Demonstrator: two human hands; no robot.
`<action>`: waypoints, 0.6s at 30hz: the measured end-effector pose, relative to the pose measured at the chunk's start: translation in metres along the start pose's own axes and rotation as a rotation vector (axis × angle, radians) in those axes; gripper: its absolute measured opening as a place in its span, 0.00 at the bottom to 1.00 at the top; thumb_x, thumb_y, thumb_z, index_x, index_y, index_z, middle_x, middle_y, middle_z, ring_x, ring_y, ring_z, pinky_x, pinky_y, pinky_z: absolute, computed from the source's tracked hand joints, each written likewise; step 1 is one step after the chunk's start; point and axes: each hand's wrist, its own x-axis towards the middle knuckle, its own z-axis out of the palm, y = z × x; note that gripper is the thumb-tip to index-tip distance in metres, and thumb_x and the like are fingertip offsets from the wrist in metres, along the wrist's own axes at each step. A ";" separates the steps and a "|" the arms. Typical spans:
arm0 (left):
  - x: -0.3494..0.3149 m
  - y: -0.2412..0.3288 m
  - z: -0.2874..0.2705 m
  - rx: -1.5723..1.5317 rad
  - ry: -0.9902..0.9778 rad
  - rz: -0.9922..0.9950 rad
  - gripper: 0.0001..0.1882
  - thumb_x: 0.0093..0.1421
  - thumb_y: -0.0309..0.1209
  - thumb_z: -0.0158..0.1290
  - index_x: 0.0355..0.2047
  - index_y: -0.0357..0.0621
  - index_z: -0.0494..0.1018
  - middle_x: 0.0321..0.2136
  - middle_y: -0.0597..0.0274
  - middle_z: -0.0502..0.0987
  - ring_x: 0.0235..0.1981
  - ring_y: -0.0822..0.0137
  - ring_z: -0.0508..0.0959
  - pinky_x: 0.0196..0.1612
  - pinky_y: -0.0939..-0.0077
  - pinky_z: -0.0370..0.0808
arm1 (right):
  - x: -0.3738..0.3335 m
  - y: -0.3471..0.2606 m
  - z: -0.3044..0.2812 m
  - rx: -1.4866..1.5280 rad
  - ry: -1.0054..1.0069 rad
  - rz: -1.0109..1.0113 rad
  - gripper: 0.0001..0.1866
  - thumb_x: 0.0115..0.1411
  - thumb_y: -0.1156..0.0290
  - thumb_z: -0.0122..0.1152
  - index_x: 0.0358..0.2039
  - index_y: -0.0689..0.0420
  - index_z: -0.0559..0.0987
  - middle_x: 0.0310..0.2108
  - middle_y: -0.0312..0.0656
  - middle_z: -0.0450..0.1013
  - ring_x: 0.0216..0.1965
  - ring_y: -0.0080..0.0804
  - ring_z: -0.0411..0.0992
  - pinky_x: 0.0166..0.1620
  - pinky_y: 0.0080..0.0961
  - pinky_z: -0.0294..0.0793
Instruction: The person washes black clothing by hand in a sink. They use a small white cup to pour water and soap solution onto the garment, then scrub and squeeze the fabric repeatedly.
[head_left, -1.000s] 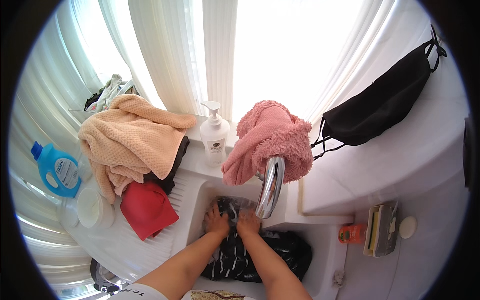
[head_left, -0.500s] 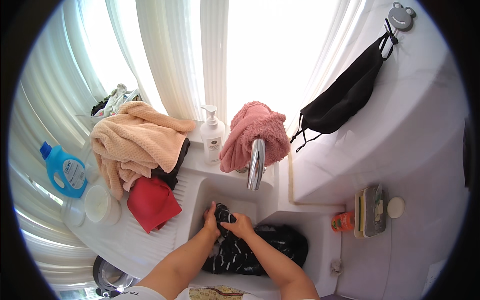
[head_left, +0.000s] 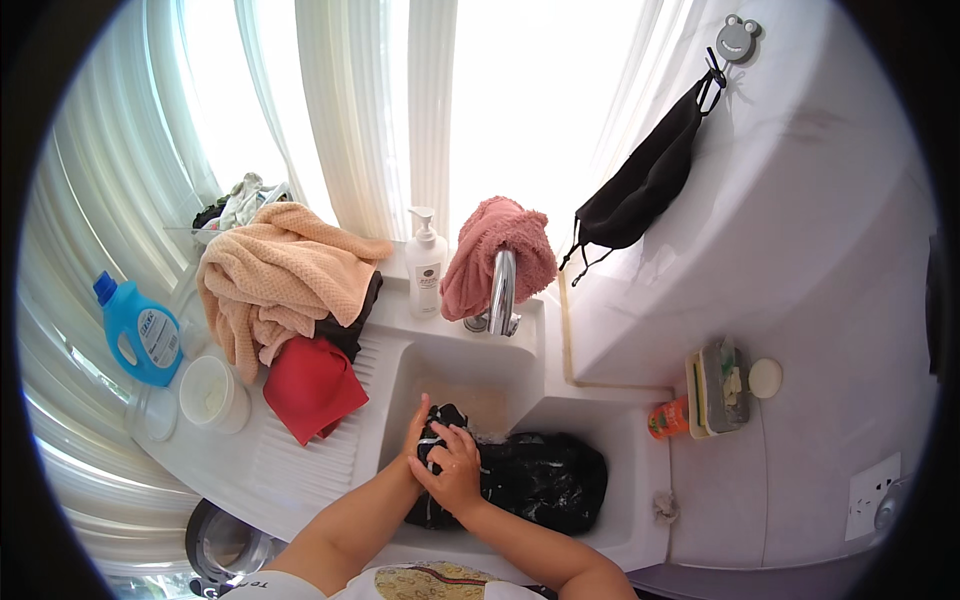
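Note:
A wet black garment (head_left: 545, 482) with white marks lies bunched in the white sink (head_left: 640, 500). My left hand (head_left: 416, 432) holds a gathered piece of it at the sink's left part, thumb pointing up. Over that same piece my right hand (head_left: 456, 474) is laid, its fingers curved on the cloth and a little apart. Some of the left fingers are hidden behind the cloth and the right hand. Shallow water (head_left: 465, 405) shows beyond the hands. Above the sink stands a chrome faucet (head_left: 503, 290) with a pink fluffy towel (head_left: 505, 235) draped over it.
On the ribbed drainboard (head_left: 300, 478) are a red cloth piece (head_left: 312, 388), a peach towel (head_left: 290, 265), a white tub (head_left: 213, 395) and a blue detergent bottle (head_left: 140, 330). A white pump bottle (head_left: 425, 270) stands behind. To the right are an orange container (head_left: 668, 418) and a sponge holder (head_left: 722, 385).
My right hand has shifted left and turned over the bunched cloth, nearer my left hand. The view has moved slightly, so the faucet and wall items appear further left.

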 end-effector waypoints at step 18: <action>0.012 -0.008 0.011 0.181 0.641 0.178 0.13 0.60 0.43 0.48 0.35 0.48 0.74 0.31 0.58 0.78 0.33 0.59 0.79 0.40 0.60 0.77 | 0.033 0.051 0.026 0.090 0.239 0.215 0.08 0.46 0.71 0.64 0.18 0.59 0.75 0.34 0.41 0.74 0.40 0.46 0.71 0.43 0.41 0.72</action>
